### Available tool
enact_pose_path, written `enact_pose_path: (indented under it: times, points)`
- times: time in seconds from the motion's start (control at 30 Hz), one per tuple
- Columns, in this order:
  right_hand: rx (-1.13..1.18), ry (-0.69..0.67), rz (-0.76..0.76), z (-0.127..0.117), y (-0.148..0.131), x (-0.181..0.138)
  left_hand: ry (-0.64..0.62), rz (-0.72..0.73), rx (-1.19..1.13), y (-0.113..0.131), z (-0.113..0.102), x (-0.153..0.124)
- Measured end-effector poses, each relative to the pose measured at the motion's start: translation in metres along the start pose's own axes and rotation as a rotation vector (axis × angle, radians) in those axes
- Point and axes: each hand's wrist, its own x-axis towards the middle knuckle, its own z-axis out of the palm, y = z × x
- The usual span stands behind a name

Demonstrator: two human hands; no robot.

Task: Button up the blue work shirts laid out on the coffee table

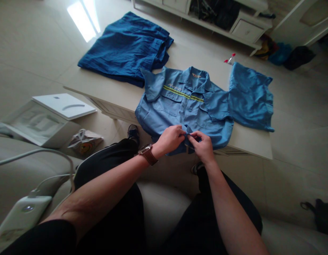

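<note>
A light blue short-sleeved work shirt (166,104) with a yellow-and-dark stripe across its chest lies face up on the table, collar away from me. Its lower front hangs over the near edge. My left hand (170,140), with a brown-strapped watch on the wrist, pinches the front placket near the hem. Close beside it, my right hand (202,145) pinches the opposite front edge. Both sets of fingertips meet at the shirt's middle; any button between them is too small to make out.
Folded dark blue cloth (124,49) lies at the table's far left, and another light blue garment (250,97) at the right. A small red-capped bottle (231,59) stands behind it. A white box (47,120) sits left of the table (254,145). A cable (47,151) crosses the left side.
</note>
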Motion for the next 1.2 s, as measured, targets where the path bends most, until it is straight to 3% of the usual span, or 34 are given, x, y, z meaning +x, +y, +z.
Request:
enact_pose_path:
  times: [0.67,1.03,1.2]
  points:
    - [0.056,-0.033,0.036,0.009,0.005,0.002,-0.013,-0.006,-0.017,-0.001,-0.002,0.003]
    - [-0.163,0.212,-0.014,0.009,0.005,0.002,-0.082,-0.036,-0.144,0.004,-0.004,0.002]
    - [-0.173,0.272,0.002,0.002,0.005,0.005,-0.127,-0.146,0.001,0.002,-0.011,0.001]
